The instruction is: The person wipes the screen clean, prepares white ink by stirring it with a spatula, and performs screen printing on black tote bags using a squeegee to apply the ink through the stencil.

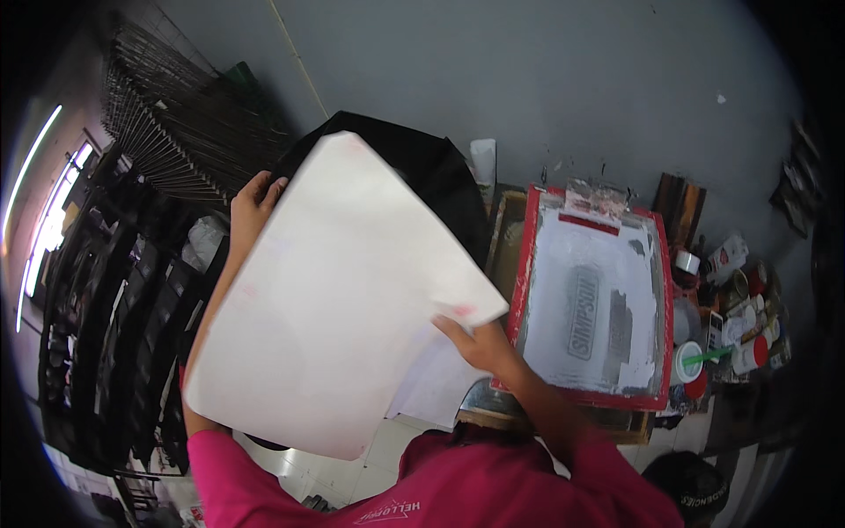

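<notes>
A large white sheet [317, 299] with faint pink smudges spreads before me, tilted, and covers most of the middle. My left hand [255, 199] is closed at its upper left edge, the fingers curled. My right hand [481, 347] grips its right corner, thumb on top beside a pink stain and the other fingers hidden underneath. Behind the sheet is a black panel-like thing [422, 167], mostly covered. Another thin, pale sheet [440, 383] shows below the white one, near my right wrist.
Right of the sheet lies a red-edged printing screen [662, 308] with a paint-crusted clamp [598, 202] at its far end. Ink tubs [688, 363] and bottles crowd farther right. Drying racks [167, 114] stand left. A black cap [691, 488] shows at lower right.
</notes>
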`<state>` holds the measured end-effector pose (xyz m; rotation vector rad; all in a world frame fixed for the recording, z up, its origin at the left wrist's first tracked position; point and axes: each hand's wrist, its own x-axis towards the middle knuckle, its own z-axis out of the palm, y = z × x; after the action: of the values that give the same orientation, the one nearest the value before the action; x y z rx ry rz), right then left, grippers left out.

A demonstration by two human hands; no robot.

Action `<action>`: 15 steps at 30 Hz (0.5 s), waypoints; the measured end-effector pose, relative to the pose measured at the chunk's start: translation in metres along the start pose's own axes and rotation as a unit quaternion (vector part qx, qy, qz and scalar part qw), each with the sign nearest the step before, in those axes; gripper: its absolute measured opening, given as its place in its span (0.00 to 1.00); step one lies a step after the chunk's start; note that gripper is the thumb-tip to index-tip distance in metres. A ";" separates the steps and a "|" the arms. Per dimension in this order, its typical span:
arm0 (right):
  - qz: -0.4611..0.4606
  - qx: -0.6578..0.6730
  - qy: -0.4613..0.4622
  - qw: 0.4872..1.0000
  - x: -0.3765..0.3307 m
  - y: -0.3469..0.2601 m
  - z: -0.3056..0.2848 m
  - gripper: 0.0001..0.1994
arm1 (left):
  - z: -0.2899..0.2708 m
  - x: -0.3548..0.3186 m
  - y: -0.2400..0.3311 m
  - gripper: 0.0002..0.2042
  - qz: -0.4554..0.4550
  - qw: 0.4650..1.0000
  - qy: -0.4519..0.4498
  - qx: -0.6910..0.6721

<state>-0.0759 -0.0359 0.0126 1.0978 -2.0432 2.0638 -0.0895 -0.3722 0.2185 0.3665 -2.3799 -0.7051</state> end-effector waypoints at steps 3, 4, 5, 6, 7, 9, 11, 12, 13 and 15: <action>0.178 0.083 0.127 0.972 -0.041 0.002 -0.023 0.17 | -0.011 -0.018 0.004 0.27 0.094 0.985 -0.127 0.074; 0.199 0.071 0.144 0.967 -0.057 0.020 -0.043 0.18 | -0.005 -0.025 0.007 0.27 0.143 0.971 -0.171 0.091; 0.241 0.106 0.185 0.947 -0.071 0.021 -0.066 0.22 | -0.001 -0.038 0.025 0.26 0.146 0.971 -0.179 0.057; 0.276 0.136 0.241 0.920 -0.086 0.021 -0.094 0.27 | 0.009 -0.041 0.045 0.26 0.162 0.969 -0.187 0.014; 0.294 0.163 0.320 0.886 -0.095 0.007 -0.118 0.29 | 0.005 -0.045 0.045 0.25 0.187 0.965 -0.175 0.047; 0.205 0.046 0.332 0.920 -0.130 0.011 -0.193 0.27 | 0.005 -0.042 0.034 0.22 0.244 0.951 -0.159 0.105; 0.211 -0.034 0.394 0.894 -0.150 -0.022 -0.251 0.25 | 0.010 -0.045 0.026 0.21 0.212 0.966 -0.132 0.062; 0.194 -0.033 0.405 0.893 -0.151 -0.047 -0.258 0.26 | 0.014 -0.046 0.021 0.21 0.193 0.973 -0.122 -0.002; 0.177 -0.032 0.416 0.892 -0.151 -0.073 -0.265 0.26 | 0.012 -0.049 0.019 0.20 0.231 0.963 -0.132 0.041; 0.204 -0.023 0.429 0.880 -0.157 -0.106 -0.268 0.26 | 0.005 -0.053 0.021 0.17 0.309 0.931 -0.150 0.125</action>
<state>-0.0258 0.2854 0.0577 -0.3092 -1.8690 2.0582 -0.0544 -0.3311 0.2011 -0.4167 -2.6624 -0.1684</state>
